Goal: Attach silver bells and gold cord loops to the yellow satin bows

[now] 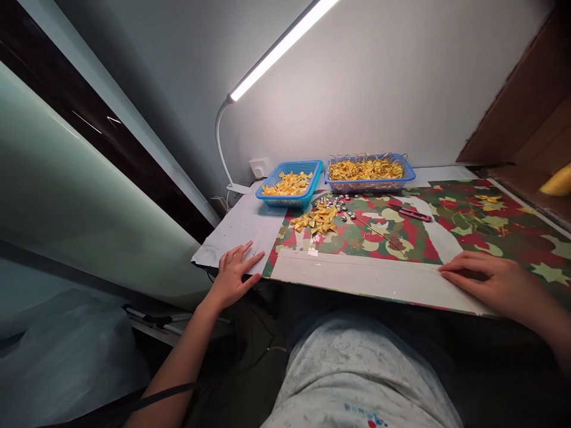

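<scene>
My left hand [234, 273] lies flat with fingers spread on the white front left corner of the table [241, 229], holding nothing. My right hand [488, 279] rests palm down, fingers stretched out, on the pale strip [357, 273] along the table's front edge. Further back on the camouflage-patterned cloth [468, 232] lies a small heap of yellow folded pieces [317, 221] beside several small silvery round parts [339, 205]. A thin stick [379, 233] and a red tool [413, 213] lie near the middle.
Two blue baskets stand at the back: the left basket [312, 178] holds yellow pieces, the right basket [408, 176] holds yellow pieces with loops. A gooseneck strip lamp [276, 50] arches over them. A wall socket [259, 167] sits behind. Brown board [526, 113] stands at right.
</scene>
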`<state>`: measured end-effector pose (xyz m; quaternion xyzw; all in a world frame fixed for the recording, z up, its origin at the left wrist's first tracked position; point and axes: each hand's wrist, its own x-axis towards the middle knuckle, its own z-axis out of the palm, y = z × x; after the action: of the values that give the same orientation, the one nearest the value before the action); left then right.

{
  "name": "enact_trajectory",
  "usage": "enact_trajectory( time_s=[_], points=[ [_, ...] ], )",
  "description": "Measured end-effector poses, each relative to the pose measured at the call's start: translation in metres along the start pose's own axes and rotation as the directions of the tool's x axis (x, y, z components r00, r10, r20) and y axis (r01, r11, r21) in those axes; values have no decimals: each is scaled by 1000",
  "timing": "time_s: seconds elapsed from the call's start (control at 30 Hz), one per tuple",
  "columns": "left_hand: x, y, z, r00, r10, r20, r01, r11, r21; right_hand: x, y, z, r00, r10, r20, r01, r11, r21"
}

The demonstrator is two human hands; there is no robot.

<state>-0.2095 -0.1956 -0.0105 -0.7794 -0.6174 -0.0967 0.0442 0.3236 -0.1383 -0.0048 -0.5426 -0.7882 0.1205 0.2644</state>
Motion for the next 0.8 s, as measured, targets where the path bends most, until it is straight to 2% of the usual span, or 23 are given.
enact_trajectory(
  time_s=[0.23, 0.4, 0.57, 0.8],
  points=[
    [8, 1, -3, 1000, -5, -11, 5, 1000, 9, -1, 0, 0, 1000, 0, 14, 0, 1000, -6],
    [28, 13, -9, 1000, 21, 2, -21, 1000, -5, -2, 4, 1, 999, -29, -19, 29, 999, -27],
    [44, 27, -8, 997, 55, 51, -55, 998, -10, -2, 3, 2, 1000, -2, -24, 2, 1000, 3],
    [38, 11, -4, 998, 17, 56, -17, 1000, 2, -3, 7, 4, 1000, 3, 8, -3, 1000, 8]
  ],
)
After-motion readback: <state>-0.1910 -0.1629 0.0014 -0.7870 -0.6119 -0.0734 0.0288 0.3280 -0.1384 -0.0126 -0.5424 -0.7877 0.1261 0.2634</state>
